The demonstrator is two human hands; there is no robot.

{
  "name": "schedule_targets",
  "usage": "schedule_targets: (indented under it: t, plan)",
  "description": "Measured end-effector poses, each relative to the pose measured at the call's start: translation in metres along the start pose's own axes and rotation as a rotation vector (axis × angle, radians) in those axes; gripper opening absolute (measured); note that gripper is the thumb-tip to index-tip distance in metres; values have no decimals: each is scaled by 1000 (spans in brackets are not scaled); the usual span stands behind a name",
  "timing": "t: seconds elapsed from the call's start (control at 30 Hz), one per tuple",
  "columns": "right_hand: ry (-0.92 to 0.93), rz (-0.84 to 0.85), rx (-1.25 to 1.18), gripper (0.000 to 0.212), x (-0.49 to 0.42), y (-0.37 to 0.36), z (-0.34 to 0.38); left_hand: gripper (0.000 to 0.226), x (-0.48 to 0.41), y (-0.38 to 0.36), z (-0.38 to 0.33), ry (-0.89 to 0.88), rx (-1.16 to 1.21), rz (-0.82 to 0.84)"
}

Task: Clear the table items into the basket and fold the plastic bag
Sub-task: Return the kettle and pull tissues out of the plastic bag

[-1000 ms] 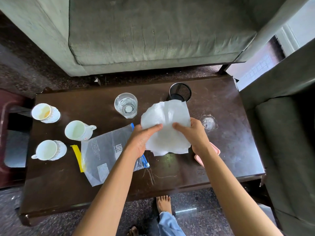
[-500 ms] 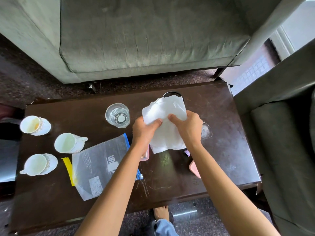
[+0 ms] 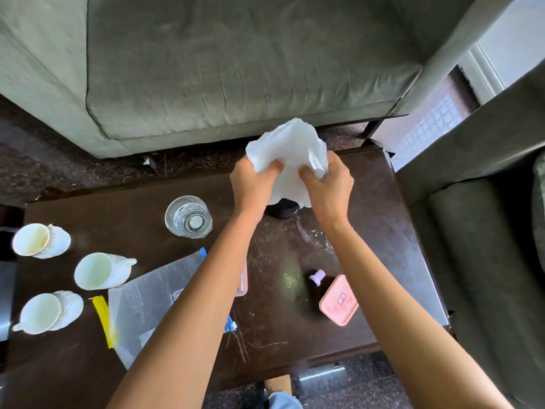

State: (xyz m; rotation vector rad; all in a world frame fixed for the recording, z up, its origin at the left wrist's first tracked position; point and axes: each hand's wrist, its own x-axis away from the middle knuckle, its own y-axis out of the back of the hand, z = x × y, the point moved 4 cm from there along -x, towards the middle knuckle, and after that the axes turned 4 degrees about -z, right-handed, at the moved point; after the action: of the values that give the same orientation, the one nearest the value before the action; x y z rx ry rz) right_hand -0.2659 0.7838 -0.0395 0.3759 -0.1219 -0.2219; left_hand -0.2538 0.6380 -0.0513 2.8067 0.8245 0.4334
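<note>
Both hands hold a crumpled white plastic bag up above the far side of the dark table. My left hand grips its left part and my right hand grips its right part, fingers curled into the plastic. Just below the bag stands a black mesh basket, mostly hidden by the bag and hands. A clear zip bag with a blue strip and a yellow tag lies flat under my left forearm.
A glass of water stands at the table's middle left. Three white cups sit at the left end. A pink lid, a small purple cap and a pink container edge lie near the front. Sofas border the far and right sides.
Both hands have lifted the white bag away from me to above the basket and bunched it tighter. The pink lid and purple cap it covered now show on the table.
</note>
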Motion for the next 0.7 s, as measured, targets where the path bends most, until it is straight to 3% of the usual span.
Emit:
schedule_targets:
  t: [0.23, 0.4, 0.57, 0.7]
  plan:
    - [-30, 9, -43, 5, 0, -18, -25, 27, -3, -16, 17, 74, 35, -45]
    - [12, 11, -41, 15, -4, -24, -27, 27, -6, -26, 26, 119, 76, -19]
    - [16, 92, 115, 29, -8, -32, -41, 32, -8, -28, 32, 68, -167, 18]
    - [45, 87, 292, 11, -8, -30, -45, 23, -4, -21, 38, 34, -330, -38]
